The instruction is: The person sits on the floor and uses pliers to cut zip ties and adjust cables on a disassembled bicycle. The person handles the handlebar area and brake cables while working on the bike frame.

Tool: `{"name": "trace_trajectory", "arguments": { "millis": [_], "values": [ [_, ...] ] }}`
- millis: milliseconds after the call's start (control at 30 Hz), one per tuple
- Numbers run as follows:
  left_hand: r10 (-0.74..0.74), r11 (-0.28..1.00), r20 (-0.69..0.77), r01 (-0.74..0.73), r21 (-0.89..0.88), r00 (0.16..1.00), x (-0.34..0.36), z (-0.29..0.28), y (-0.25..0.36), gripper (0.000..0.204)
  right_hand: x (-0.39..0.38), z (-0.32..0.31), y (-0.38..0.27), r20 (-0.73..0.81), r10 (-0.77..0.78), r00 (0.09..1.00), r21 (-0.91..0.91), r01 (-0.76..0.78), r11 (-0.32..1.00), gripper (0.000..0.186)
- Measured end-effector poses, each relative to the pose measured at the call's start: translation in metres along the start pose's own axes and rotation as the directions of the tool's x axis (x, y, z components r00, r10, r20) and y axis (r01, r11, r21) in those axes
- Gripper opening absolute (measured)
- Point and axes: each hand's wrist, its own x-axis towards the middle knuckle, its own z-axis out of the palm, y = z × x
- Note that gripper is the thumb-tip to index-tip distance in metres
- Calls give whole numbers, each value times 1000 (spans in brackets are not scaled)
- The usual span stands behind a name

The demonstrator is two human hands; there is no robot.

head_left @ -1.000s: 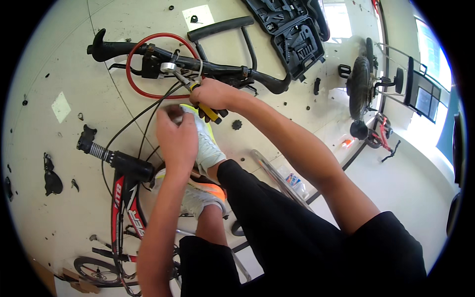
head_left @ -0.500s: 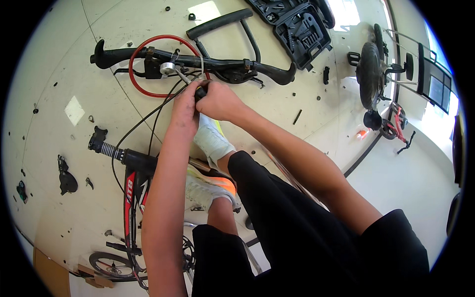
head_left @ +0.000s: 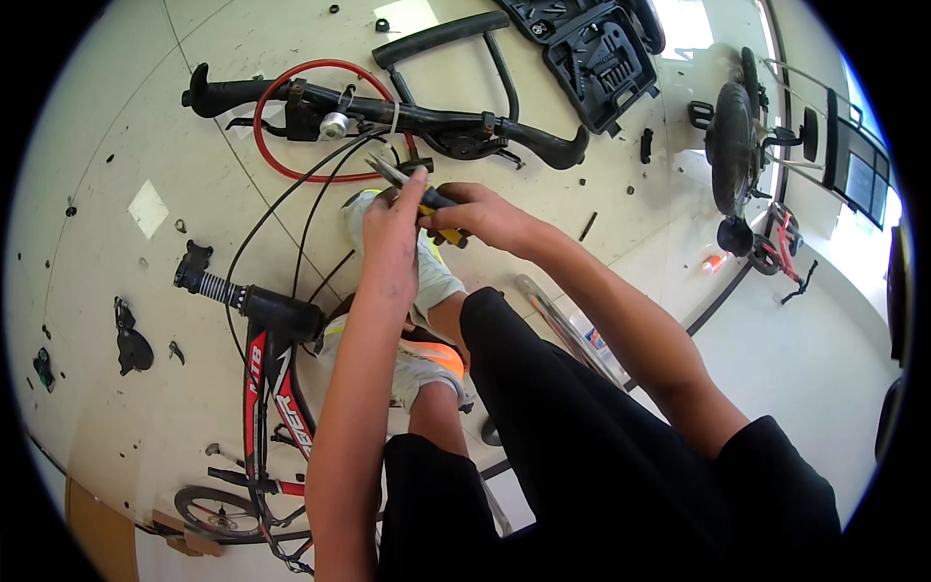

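Observation:
A pair of pliers [head_left: 389, 171] with yellow and black handles is between my two hands, its metal jaws pointing up and left toward the handlebar. My right hand [head_left: 490, 217] is closed round the handle ends. My left hand [head_left: 391, 225] closes on the pliers from the other side, its fingers partly hidden. Just beyond the jaws lie black cables and a black handlebar [head_left: 427, 123] with curved bar ends, on the floor. A red cable lock [head_left: 291, 76] loops around the bar beside a silver bell [head_left: 334, 126].
At left lies a red-and-black bicycle frame [head_left: 254, 378]. An open black tool case [head_left: 603, 70] is at the top, near a black U-shaped bar [head_left: 441, 39]. A wheel [head_left: 729, 145] stands at right. Small parts, including a black derailleur [head_left: 132, 341], are scattered on the floor [head_left: 107, 233].
Both hands have drawn back toward me and slightly right, away from the handlebar. The pliers' yellow handle and jaws now show more plainly, and more of the bicycle frame is uncovered.

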Motion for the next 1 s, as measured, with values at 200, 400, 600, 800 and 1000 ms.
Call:
{"name": "trace_trajectory", "arguments": {
  "millis": [200,400,600,800,1000],
  "values": [
    [745,8,395,-600,800,538,-23,-22,58,35,-2,-15,20,-298,-86,951,63,109,992,36],
    [622,-298,470,-365,882,626,39,-29,59,16,15,-1,20,-439,-167,883,21,196,980,29],
    [432,171,203,-301,938,879,49,-23,77,25,21,3,-14,-490,-264,831,2,304,953,35],
    [269,924,43,-270,269,962,80,-32,50,35,66,5,-17,-466,-265,844,271,421,865,31],
    [395,916,-83,-385,112,915,60,-15,36,37,51,13,-8,-402,-276,873,134,355,925,32]
  ]
}}
